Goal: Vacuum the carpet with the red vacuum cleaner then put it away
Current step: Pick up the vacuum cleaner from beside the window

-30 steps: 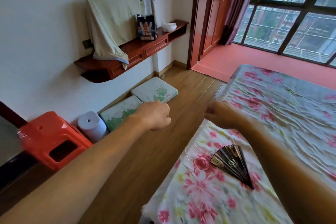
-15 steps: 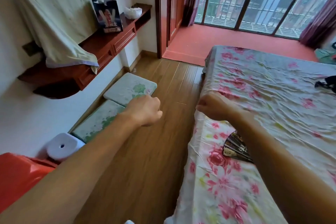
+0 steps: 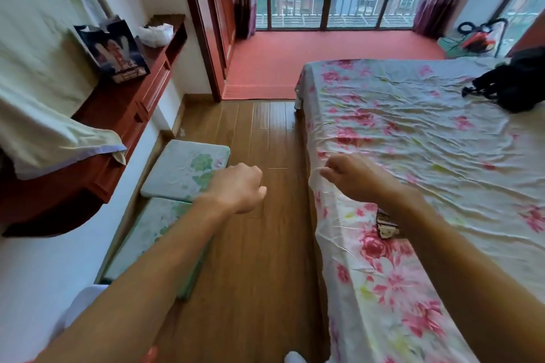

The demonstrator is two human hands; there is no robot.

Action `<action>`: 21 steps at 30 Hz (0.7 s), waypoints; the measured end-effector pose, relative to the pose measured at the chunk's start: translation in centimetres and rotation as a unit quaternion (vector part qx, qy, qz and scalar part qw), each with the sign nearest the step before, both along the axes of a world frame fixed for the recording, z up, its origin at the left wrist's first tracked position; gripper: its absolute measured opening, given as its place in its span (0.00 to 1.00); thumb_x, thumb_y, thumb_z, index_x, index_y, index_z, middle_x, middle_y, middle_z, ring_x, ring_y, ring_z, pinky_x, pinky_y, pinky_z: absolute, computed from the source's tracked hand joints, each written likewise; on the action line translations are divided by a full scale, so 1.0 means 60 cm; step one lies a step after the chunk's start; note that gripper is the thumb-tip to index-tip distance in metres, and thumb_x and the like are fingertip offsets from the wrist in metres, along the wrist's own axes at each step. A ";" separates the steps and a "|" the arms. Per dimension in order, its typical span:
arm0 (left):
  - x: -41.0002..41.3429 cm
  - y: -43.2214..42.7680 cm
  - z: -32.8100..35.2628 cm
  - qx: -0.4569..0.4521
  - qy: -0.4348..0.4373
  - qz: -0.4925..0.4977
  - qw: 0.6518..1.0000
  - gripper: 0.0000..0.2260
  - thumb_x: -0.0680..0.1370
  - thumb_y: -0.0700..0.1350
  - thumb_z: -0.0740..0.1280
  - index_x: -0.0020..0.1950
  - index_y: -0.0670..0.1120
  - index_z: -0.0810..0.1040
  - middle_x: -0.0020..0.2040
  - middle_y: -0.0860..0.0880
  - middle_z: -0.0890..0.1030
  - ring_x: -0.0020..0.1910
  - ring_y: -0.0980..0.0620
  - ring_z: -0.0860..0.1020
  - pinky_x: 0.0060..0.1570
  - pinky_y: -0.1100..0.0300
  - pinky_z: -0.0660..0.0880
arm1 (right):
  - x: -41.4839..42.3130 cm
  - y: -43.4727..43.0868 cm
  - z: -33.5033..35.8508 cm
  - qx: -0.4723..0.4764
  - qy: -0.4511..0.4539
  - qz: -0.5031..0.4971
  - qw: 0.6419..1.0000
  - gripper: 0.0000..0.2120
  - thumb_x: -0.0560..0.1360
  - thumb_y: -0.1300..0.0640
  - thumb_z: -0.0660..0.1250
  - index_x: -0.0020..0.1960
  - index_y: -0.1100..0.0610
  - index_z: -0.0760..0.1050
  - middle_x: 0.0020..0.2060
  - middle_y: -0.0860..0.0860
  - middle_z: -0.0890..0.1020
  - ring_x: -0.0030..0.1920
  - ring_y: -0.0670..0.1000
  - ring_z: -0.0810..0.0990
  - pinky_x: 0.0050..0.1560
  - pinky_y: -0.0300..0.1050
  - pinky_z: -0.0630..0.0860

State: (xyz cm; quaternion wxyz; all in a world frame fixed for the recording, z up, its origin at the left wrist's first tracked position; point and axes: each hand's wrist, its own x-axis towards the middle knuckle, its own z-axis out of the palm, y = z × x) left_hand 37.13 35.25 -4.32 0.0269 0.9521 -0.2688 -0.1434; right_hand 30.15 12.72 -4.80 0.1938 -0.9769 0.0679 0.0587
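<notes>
Two empty hands: left hand [image 3: 239, 188] fisted above the floor [image 3: 259, 259], right hand [image 3: 351, 177] with fingers [image 3: 330, 174] loosely curled over the bed [image 3: 413, 132] edge. The red vacuum cleaner [image 3: 479, 38] sits on the carpet [image 3: 324, 59].

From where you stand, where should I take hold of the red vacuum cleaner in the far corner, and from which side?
Grip what looks like the dark arched handle on top of the red vacuum cleaner, reaching down from above: it sits upright in the window corner, and its black hose is coiled on its left. It is far off, so detail is uncertain.
</notes>
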 end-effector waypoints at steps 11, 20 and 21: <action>0.249 -0.029 -0.009 -0.033 -0.035 0.020 0.999 0.11 0.82 0.51 0.62 0.47 0.48 0.79 0.42 0.49 0.82 0.40 0.53 0.79 0.36 0.60 0.71 | 0.258 -0.043 -0.026 0.073 -0.021 -0.005 0.997 0.13 0.82 0.51 0.61 0.48 0.59 0.80 0.41 0.54 0.82 0.39 0.48 0.82 0.40 0.39 0.79; 0.474 -0.087 0.030 -0.012 -0.054 0.051 0.997 0.11 0.83 0.51 0.60 0.50 0.47 0.79 0.46 0.49 0.82 0.41 0.53 0.78 0.36 0.61 0.66 | 0.513 -0.119 0.006 0.085 -0.018 0.008 0.996 0.14 0.82 0.53 0.62 0.52 0.62 0.81 0.45 0.55 0.83 0.43 0.51 0.81 0.46 0.44 0.79; 0.498 -0.095 0.032 -0.014 -0.051 0.051 0.997 0.11 0.83 0.51 0.60 0.51 0.47 0.79 0.46 0.49 0.82 0.41 0.53 0.78 0.36 0.61 0.67 | 0.537 -0.124 0.004 0.085 -0.017 0.011 0.996 0.14 0.82 0.53 0.62 0.53 0.61 0.81 0.45 0.54 0.83 0.43 0.49 0.81 0.46 0.43 0.78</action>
